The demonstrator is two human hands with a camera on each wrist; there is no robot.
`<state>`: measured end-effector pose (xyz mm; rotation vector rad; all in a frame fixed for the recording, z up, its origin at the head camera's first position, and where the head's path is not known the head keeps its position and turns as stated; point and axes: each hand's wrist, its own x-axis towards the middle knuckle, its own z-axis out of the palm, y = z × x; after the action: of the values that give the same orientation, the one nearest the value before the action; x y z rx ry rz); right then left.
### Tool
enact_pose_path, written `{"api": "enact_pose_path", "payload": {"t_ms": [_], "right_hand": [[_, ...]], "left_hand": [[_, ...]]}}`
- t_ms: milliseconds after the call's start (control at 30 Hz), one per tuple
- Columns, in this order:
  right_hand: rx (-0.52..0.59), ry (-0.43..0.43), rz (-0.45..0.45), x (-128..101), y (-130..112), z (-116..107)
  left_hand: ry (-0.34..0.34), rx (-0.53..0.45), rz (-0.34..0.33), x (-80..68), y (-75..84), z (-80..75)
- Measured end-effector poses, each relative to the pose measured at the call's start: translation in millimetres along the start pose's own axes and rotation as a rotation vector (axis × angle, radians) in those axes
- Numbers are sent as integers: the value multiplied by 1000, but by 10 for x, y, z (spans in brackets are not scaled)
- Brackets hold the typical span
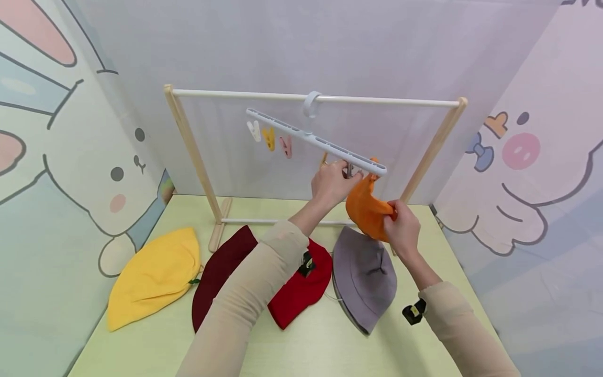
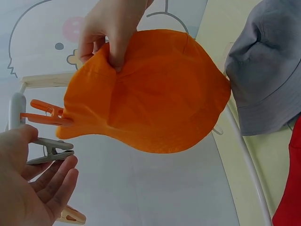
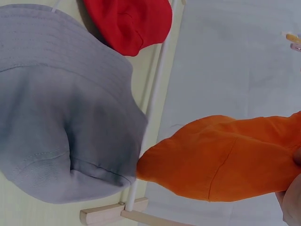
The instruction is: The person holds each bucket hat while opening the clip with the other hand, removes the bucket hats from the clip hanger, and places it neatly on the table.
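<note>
An orange hat [image 1: 366, 209] [image 2: 155, 94] [image 3: 225, 160] hangs from an orange clip [image 2: 44, 114] at the low end of a tilted white clip hanger [image 1: 313, 139]. My right hand [image 1: 394, 215] [image 2: 113, 54] pinches the hat's edge between thumb and fingers. My left hand [image 1: 338, 177] [image 2: 44, 172] is up at the hanger beside the hat. Its thumb lies against a grey clip [image 2: 51, 149] and its fingers are loosely spread below it. The hanger hooks over the top rod of a wooden rack [image 1: 188, 133].
On the green table [image 1: 141, 345] lie a yellow hat [image 1: 153, 275], a dark red hat [image 1: 221, 269], a red hat [image 1: 301, 290] [image 3: 129, 23] and a grey hat [image 1: 365, 275] [image 2: 268, 66] [image 3: 56, 117]. White, yellow and pink clips [image 1: 269, 139] hang on the hanger's raised end. Walls close in on three sides.
</note>
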<state>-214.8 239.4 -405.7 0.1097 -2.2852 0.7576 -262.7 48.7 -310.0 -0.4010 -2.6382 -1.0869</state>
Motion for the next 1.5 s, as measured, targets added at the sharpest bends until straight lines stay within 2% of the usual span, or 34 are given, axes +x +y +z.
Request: {"api": "enact_pose_path", "payload": {"t_ms": [533, 733, 1067, 1500], "right_hand": [[35, 35, -23, -15, -105, -120], [42, 6, -22, -59, -141, -186], [24, -62, -7, -153, -239, -227], [27, -72, -48, -254, -296, -188]], "left_hand": [[32, -41, 5, -24, -11, -33], [43, -58, 10, -39, -17, -32], [66, -54, -26, -64, -68, 1], [93, -69, -34, -100, -154, 13]]}}
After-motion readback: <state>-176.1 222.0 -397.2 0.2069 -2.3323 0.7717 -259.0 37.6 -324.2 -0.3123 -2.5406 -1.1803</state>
